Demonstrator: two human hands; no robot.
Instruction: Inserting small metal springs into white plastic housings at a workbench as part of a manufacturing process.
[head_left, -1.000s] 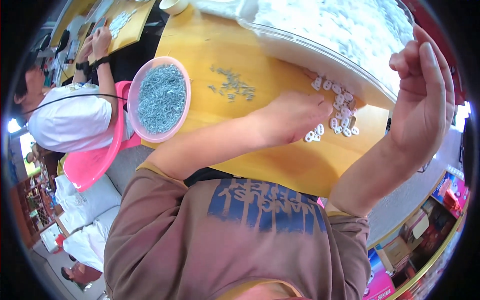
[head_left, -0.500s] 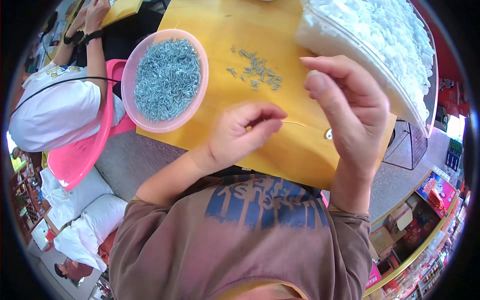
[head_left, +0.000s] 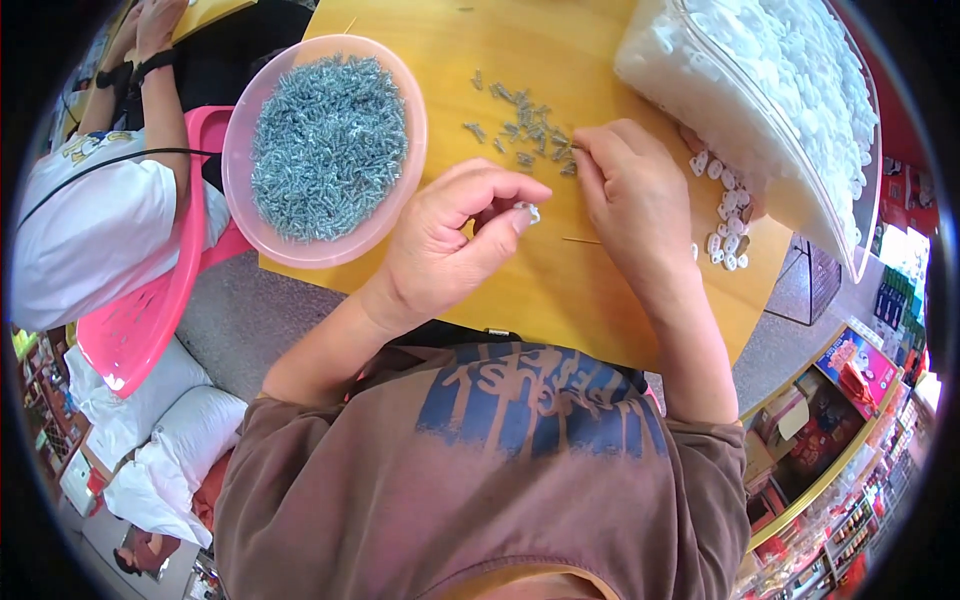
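Between the thumb and forefinger of my left hand [head_left: 445, 235] is a small white plastic clip [head_left: 532, 213], mostly covered by the fingertips. My right hand [head_left: 635, 195] reaches to the right edge of a loose pile of small silver screws [head_left: 522, 122]. Its thumb and forefinger pinch together there on what looks like one screw, largely hidden. Several white plastic pieces [head_left: 733, 215] with holes lie on the yellow table [head_left: 500, 285] to the right of that hand. A thin pale stick [head_left: 580, 240] lies between my hands.
A pink bowl [head_left: 235, 190] full of screws stands at left. A clear bin [head_left: 690, 115] heaped with white pieces is tilted at the far right. Beyond the bowl, another person [head_left: 110, 215] sits by a pink chair [head_left: 195, 220]. White sacks [head_left: 190, 430] lie at lower left.
My right hand has moved left to the screw pile, uncovering the white pieces on the table. A white clip now shows in my left fingertips, which have shifted slightly left and farther away.
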